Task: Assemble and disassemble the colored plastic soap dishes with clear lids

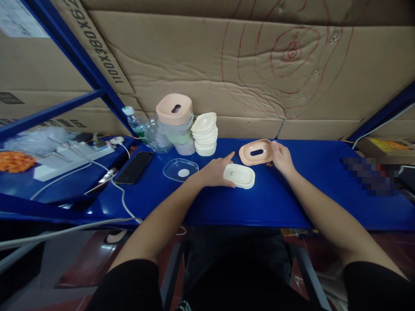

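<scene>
My right hand [281, 156] grips the right end of a peach oval piece [245, 156] with a dark slot in its middle, tilted above the blue table. Below and left of it lies a cream oval piece [244, 177]. My left hand [218, 172] is at the cream piece's left end, thumb and fingers around that end, index finger pointing up. A clear oval lid [173, 167] with a white round sticker lies left of my left hand. Behind stand a stack of cream pieces [206, 138] and a stack of containers topped by a peach piece [169, 108].
On the left are a black phone [135, 167], a clear bottle [138, 125], clear plastic cups [157, 139], a white power strip [74, 160] and cables. A cardboard wall [194, 56] rises behind the blue table [259, 207]. A box [389, 149] sits at the far right.
</scene>
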Demonstrator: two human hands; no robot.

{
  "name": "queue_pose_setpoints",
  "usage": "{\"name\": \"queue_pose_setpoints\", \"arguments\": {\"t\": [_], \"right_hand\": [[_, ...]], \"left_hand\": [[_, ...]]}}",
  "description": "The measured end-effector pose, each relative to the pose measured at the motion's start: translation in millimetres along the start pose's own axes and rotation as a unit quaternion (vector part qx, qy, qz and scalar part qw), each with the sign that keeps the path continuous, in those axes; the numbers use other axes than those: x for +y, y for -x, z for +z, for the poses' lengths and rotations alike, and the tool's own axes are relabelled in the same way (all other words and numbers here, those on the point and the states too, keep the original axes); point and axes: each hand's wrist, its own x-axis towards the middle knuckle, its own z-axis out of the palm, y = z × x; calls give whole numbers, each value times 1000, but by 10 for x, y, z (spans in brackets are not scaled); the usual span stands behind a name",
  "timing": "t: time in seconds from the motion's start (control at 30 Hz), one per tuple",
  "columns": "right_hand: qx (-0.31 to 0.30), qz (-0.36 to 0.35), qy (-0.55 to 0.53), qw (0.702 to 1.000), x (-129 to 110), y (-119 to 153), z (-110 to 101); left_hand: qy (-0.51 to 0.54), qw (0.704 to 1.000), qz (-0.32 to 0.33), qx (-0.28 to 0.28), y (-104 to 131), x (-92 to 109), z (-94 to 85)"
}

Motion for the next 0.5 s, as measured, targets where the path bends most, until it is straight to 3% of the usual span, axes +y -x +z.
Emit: {"name": "queue_pose_setpoints", "arguments": {"t": [0.13, 0.27, 0.4, 0.5], "right_hand": [[-42, 29, 116, 992, 21, -80, -73], [-111, 48, 259, 958, 94, -167, -143], [-141, 48, 289, 946, 143, -215, -183], [-161, 7, 297, 941, 138, -211, -188]], "left_hand": [[-48, 998, -24, -20, 80, -123, -134], [-94, 993, -61, -44, 179, -273, -299], [-130, 984, -94, -72, 248, -340, -436], [-160, 976, -122, -81, 293, -364, -509]]}}
